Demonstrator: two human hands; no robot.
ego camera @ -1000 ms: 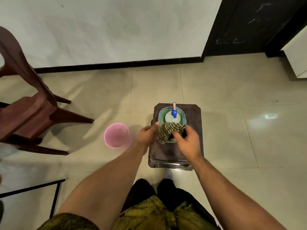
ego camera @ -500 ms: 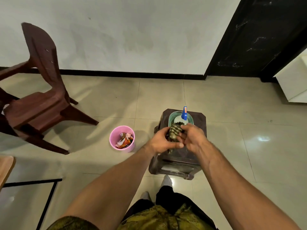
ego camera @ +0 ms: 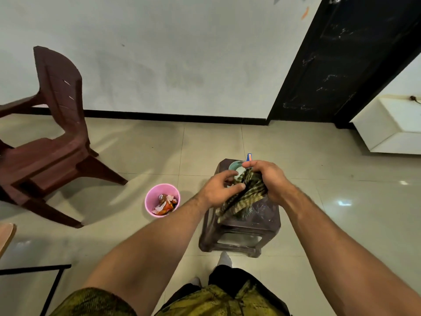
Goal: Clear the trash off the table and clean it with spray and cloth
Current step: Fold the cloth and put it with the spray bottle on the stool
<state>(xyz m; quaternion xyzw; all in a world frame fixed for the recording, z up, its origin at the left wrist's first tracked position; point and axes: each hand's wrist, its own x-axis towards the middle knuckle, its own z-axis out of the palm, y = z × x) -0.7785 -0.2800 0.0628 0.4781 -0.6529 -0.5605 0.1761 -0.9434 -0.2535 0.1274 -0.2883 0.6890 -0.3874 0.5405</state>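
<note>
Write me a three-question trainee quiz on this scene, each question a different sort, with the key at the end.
1. True or false: the cloth lies spread flat on the stool, with no hand touching it.
2. Where is the trash? A) in the pink bin on the floor; B) on the stool top; C) in the left hand.
3. Fill in: the pink bin stands on the floor to the stool's ____ (the person's own side).
Key: 1 false, the left hand and right hand both hold the bunched cloth. 2 A. 3 left.
</note>
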